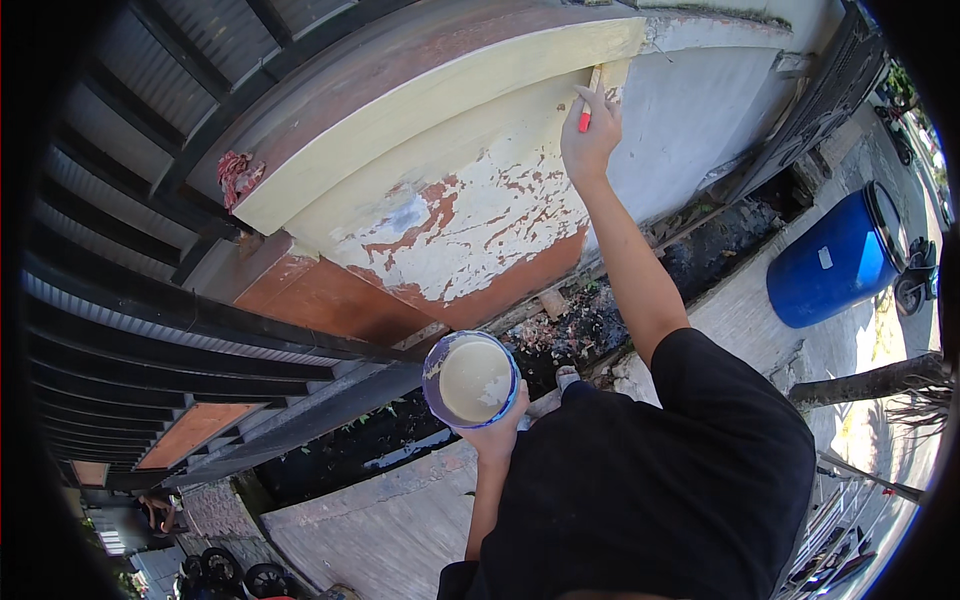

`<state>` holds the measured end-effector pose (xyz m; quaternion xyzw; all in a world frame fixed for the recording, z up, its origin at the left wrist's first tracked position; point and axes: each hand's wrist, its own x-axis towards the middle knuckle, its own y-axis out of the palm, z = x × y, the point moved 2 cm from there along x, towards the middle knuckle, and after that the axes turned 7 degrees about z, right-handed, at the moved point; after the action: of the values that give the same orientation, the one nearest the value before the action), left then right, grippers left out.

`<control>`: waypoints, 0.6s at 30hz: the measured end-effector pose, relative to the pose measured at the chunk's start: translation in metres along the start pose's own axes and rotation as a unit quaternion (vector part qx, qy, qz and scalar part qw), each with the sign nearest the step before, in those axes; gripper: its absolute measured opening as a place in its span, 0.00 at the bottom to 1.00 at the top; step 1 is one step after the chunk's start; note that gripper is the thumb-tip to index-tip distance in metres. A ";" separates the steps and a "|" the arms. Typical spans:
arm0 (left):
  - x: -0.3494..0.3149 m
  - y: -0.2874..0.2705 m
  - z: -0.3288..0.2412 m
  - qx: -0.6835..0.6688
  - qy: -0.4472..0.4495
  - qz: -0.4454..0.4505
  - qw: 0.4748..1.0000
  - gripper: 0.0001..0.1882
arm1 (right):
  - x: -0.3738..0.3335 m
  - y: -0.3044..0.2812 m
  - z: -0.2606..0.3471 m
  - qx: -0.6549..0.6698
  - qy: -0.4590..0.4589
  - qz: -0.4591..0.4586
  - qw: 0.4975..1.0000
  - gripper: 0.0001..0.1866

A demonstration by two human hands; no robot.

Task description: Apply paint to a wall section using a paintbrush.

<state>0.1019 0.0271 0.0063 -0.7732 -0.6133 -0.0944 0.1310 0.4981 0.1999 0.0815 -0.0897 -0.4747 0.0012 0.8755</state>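
My right hand (592, 145) reaches up to the wall, closed round a paintbrush (584, 122) with a red-ended handle. The brush head is up under the right end of a cream-painted ledge (450, 95); its bristles are partly hidden by shade and my fingers. Below the ledge, the wall (490, 215) shows peeling cream paint over reddish-brown patches. Low in front of me, my left hand (497, 432) grips a purple-rimmed paint bucket (430, 385) from beneath and the side. Pale cream paint (470, 375) lies inside it.
A dark gutter (400, 440) with debris runs along the wall's foot. Black metal bars (150, 265) stand at left, with a crumpled red cloth (238, 178) on the ledge's left end. A blue drum (825, 260) and a tree trunk (865, 383) are at right.
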 end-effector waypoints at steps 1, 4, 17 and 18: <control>-0.001 -0.001 0.001 0.002 -0.001 -0.004 1.000 0.58 | -0.015 0.006 0.018 0.017 -0.017 0.010 1.000 0.13; -0.003 -0.004 0.002 -0.005 -0.013 -0.008 1.000 0.58 | -0.056 0.016 0.079 0.063 -0.061 0.029 0.996 0.14; -0.006 -0.006 -0.003 -0.029 -0.031 -0.034 0.999 0.55 | -0.161 -0.010 0.239 0.307 -0.153 0.221 0.913 0.17; -0.005 -0.007 -0.003 -0.027 -0.026 -0.036 0.999 0.55 | -0.164 -0.017 0.238 0.311 -0.156 0.221 0.911 0.17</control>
<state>0.0944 0.0226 0.0083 -0.7559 -0.6414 -0.0956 0.0904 0.2087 0.2059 0.0750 0.0853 -0.5487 0.3562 0.7515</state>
